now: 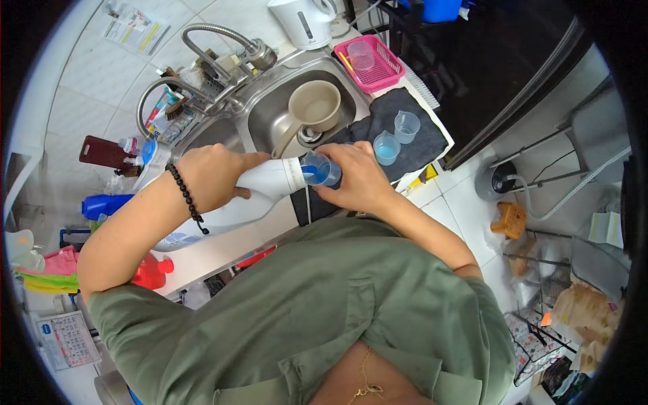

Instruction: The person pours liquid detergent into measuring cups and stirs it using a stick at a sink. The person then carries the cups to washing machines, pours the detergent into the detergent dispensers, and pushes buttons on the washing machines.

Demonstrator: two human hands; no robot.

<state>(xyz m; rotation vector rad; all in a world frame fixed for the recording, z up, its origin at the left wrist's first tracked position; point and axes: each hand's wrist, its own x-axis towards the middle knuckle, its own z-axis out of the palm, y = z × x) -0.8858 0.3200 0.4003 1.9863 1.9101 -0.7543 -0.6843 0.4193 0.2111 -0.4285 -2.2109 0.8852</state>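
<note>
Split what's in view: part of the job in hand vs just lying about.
In the job, going by the hands:
- white bottle, in the left hand
- clear cup at its mouth, in the right hand
- probably the blue-filled cup and its neighbouring cup

Apparently lying about:
- kettle
- pink basket
- beige dipper
- red container

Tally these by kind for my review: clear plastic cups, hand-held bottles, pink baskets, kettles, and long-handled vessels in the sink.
Clear plastic cups: 4
Hand-held white bottle: 1
Pink basket: 1
White kettle: 1
Long-handled vessel: 1
Total: 8
</note>
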